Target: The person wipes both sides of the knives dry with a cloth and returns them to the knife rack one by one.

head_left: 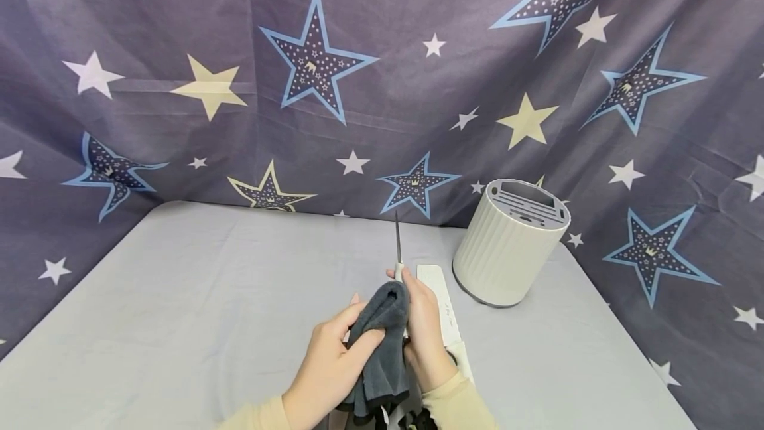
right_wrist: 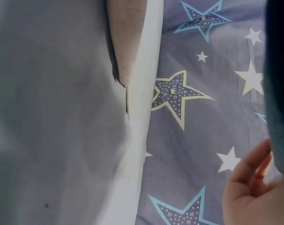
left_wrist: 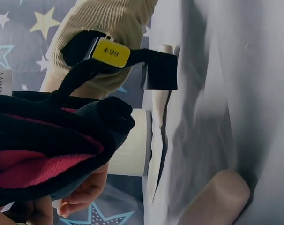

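A folded dark grey cloth (head_left: 382, 344) is gripped by my left hand (head_left: 334, 354), its thumb lying across the front. In the left wrist view the same cloth (left_wrist: 109, 122) shows pink inner folds. My right hand (head_left: 425, 324) holds a knife (head_left: 398, 241) by its pale handle, the narrow blade pointing up and away from me. Cloth and knife handle overlap between the two hands in the head view. Just right of the right hand lies a white-bladed knife (head_left: 438, 290) on the table, its pale handle partly behind the sleeve.
A cream ribbed knife block (head_left: 507, 247) with a slotted top stands at the back right of the grey-covered table (head_left: 179, 310). Star-patterned fabric (head_left: 382, 131) hangs behind and on both sides. A rounded beige object (left_wrist: 219, 197) shows low in the left wrist view.
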`<state>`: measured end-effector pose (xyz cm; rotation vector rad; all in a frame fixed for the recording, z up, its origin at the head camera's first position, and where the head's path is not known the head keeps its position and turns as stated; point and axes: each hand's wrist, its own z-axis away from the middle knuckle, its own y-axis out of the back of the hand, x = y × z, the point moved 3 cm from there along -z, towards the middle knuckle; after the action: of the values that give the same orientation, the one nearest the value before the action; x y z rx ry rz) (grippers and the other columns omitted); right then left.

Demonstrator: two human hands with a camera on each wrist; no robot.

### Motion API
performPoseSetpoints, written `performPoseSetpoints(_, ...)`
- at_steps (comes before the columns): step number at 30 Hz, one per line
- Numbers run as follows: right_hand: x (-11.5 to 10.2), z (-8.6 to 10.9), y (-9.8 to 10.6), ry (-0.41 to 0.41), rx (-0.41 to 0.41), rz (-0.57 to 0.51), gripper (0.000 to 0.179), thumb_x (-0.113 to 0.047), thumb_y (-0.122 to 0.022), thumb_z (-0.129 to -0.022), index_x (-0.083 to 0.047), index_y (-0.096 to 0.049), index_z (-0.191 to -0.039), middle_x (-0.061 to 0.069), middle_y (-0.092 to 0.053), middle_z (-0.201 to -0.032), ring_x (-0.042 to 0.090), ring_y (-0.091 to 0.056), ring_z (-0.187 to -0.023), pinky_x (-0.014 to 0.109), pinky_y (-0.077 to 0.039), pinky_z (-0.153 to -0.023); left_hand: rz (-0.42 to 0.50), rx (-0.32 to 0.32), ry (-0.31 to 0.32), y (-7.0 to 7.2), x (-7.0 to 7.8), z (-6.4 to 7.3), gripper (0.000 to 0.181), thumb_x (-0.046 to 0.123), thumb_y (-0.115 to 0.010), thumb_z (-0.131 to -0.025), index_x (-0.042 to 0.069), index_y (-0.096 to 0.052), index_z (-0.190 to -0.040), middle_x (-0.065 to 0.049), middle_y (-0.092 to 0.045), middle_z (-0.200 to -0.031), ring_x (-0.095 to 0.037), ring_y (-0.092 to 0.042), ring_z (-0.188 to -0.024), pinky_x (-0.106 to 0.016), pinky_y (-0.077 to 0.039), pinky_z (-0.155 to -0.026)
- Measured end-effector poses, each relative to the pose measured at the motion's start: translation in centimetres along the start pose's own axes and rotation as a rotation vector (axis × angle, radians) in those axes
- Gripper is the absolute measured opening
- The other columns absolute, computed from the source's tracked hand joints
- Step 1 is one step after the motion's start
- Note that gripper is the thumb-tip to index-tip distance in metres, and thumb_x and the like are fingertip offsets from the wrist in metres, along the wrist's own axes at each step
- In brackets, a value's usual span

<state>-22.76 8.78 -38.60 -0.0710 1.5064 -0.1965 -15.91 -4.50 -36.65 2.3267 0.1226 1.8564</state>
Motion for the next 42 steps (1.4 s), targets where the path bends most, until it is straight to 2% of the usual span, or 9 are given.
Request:
performPoseSetpoints(2, -0.2, -0.1, 0.0, -0.001, -0.006, -0.018, 0.045, -0.037, -0.048, -0.103, 0.0, -0.066, -0.121, 0.006, -0.066, -0.109, 0.011, -0.058, -0.091, 0.024, -0.051, -0.08, -0.007, -0.012, -0.006, -0.1, 0.1, 0.2, 0.029, 0.019, -0.063, -0.095, 0.02, -0.068, -0.124, -0.016, -0.065, -0.13, -0.034, -0.054, -0.131, -0.021, -0.058, -0.072)
performPoseSetpoints(8, -0.7, -0.5, 0.1, 0.006, -0.01, -0.077, 0.04, -0.036, -0.05, -0.103, -0.001, -0.065, -0.115, -0.004, -0.067, -0.077, 0.007, -0.058, -0.063, 0.021, -0.051, -0.061, 0.005, -0.09, -0.017, -0.3, 0.1, 0.5, 0.03, 0.021, -0.06, -0.098, 0.017, -0.065, -0.127, -0.014, -0.071, -0.119, -0.012, -0.073, -0.087, -0.022, -0.058, -0.07)
performPoseSetpoints(12, -1.1, -0.8, 0.3, 0.031, 0.011, -0.088, 0.033, -0.035, -0.053, -0.101, -0.006, -0.069, -0.102, -0.004, -0.065, -0.078, 0.005, -0.053, -0.055, 0.02, -0.048, -0.053, 0.008, -0.117, -0.006, -0.2, 0.0, 0.5, 0.031, 0.022, -0.059, -0.099, 0.017, -0.064, -0.129, -0.015, -0.07, -0.121, -0.014, -0.073, -0.092, -0.022, -0.058, -0.072)
performPoseSetpoints(17, -2.1, -1.3, 0.7, 0.084, 0.06, -0.053, 0.031, -0.031, -0.057, -0.1, -0.009, -0.068, -0.081, -0.005, -0.064, -0.085, 0.004, -0.055, -0.061, 0.018, -0.047, -0.052, 0.014, -0.067, 0.023, 0.1, -0.3, 0.0, 0.033, 0.022, -0.062, -0.096, 0.018, -0.065, -0.128, -0.016, -0.064, -0.132, -0.036, -0.049, -0.135, -0.028, -0.059, -0.082)
performPoseSetpoints(19, -2.5, -1.5, 0.9, 0.102, 0.079, -0.039, 0.027, -0.027, -0.058, -0.099, -0.007, -0.069, -0.087, -0.007, -0.065, -0.08, 0.004, -0.057, -0.063, 0.018, -0.047, -0.054, 0.043, -0.042, 0.048, 0.4, -0.5, -0.2, 0.035, 0.022, -0.063, -0.095, 0.014, -0.065, -0.129, -0.019, -0.062, -0.133, -0.038, -0.05, -0.134, -0.029, -0.06, -0.08)
performPoseSetpoints(22, -3.1, -1.8, 1.2, 0.129, 0.096, -0.013, 0.024, -0.024, -0.06, -0.098, -0.003, -0.067, -0.107, -0.008, -0.066, -0.068, 0.007, -0.058, -0.06, 0.018, -0.048, -0.055, 0.109, -0.032, 0.112, 0.7, -0.8, -0.4, 0.037, 0.021, -0.063, -0.094, 0.009, -0.063, -0.13, -0.02, -0.067, -0.12, -0.031, -0.07, -0.103, -0.029, -0.06, -0.071)
performPoseSetpoints(25, -3.7, -2.3, 1.5, 0.151, 0.104, 0.012, 0.029, -0.021, -0.064, -0.095, 0.0, -0.063, -0.115, -0.009, -0.067, -0.068, 0.007, -0.059, -0.059, 0.019, -0.048, -0.055, 0.176, -0.044, 0.175, 0.9, -1.1, -0.5, 0.039, 0.02, -0.063, -0.095, 0.006, -0.06, -0.131, -0.016, -0.07, -0.101, -0.021, -0.072, -0.078, -0.03, -0.06, -0.064)
performPoseSetpoints(34, -5.9, -3.3, 2.6, 0.219, 0.088, 0.108, 0.027, -0.012, -0.067, -0.092, 0.002, -0.062, -0.115, -0.011, -0.069, -0.068, 0.006, -0.061, -0.059, 0.02, -0.048, -0.057, 0.231, -0.031, 0.266, 1.6, -1.8, -0.5, 0.042, 0.023, -0.06, -0.096, 0.004, -0.057, -0.134, -0.012, -0.069, -0.099, -0.021, -0.071, -0.079, -0.033, -0.06, -0.067)
performPoseSetpoints(42, -8.8, -4.0, 4.8, 0.349, 0.079, 0.32, 0.024, -0.007, -0.067, -0.092, 0.004, -0.064, -0.113, -0.009, -0.072, -0.073, 0.002, -0.061, -0.063, 0.018, -0.05, -0.061, 0.222, -0.036, 0.318, 2.3, -2.2, -0.2, 0.041, 0.022, -0.057, -0.097, 0.005, -0.055, -0.134, -0.012, -0.069, -0.099, -0.023, -0.071, -0.079, -0.036, -0.06, -0.068)
